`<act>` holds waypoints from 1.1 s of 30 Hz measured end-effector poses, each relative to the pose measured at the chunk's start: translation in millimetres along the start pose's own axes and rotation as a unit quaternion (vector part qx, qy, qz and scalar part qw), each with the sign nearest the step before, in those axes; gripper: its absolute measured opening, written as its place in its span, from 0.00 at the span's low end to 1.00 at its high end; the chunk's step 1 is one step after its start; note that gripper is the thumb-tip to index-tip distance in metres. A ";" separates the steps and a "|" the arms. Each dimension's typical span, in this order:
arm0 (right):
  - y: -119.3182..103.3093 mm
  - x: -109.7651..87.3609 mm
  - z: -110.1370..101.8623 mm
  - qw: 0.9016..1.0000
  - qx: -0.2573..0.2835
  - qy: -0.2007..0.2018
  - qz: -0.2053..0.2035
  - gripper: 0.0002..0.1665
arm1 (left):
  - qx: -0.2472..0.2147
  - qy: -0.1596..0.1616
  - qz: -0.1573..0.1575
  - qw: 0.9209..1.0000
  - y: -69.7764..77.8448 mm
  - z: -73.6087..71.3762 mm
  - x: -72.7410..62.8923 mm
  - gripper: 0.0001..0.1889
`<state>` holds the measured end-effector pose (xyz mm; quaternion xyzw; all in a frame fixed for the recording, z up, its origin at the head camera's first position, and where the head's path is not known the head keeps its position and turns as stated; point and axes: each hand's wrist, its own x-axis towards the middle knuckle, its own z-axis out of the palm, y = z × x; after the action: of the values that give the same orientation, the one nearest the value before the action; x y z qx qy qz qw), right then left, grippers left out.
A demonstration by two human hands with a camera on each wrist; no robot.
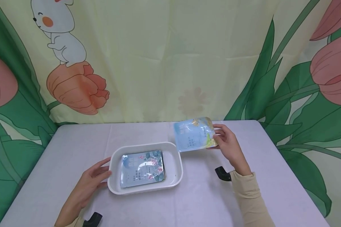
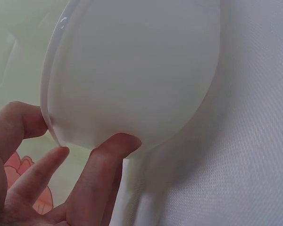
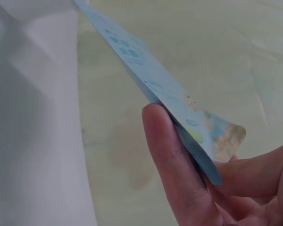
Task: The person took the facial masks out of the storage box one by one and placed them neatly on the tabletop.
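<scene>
Two hands [image 1: 92, 178] [image 1: 228, 142], at least two packets [image 1: 194, 134] [image 1: 130, 171], one white tray [image 1: 171, 165], one table [image 1: 199, 195], two black fittings [image 1: 223, 173] [image 1: 92, 219]

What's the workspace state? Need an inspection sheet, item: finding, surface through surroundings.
Surface: white cloth, faint crease lines.
Job's things: floral packet lying in white tray; light-blue pouch held up by the tray's right end.
Clutter: nothing seen, besides black parts at both wrists.
Hands: left hand touches the tray's left end; right hand pinches the light-blue pouch's right edge.
Cables: nothing seen.
Surroundings: printed curtain behind the white cloth.
</scene>
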<state>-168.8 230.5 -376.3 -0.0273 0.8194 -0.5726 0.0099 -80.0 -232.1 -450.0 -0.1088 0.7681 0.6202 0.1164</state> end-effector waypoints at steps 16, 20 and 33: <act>9.7 -1.6 -3.7 1.000 -0.012 0.019 0.009 0.26 | -0.005 -0.002 0.007 1.000 0.5 -0.9 -0.4 0.36; 10.0 -2.8 -2.9 1.000 -0.013 0.018 0.020 0.26 | -0.005 -0.002 0.005 1.000 0.8 -1.0 0.2 0.36; 25.2 2.3 6.2 1.000 -0.002 0.006 0.023 0.25 | -0.006 0.000 0.000 1.000 1.1 0.7 -0.5 0.36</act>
<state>-171.7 233.1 -402.1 -0.0052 0.8207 -0.5711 0.0175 -79.8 -231.2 -449.0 -0.1096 0.7642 0.6250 0.1157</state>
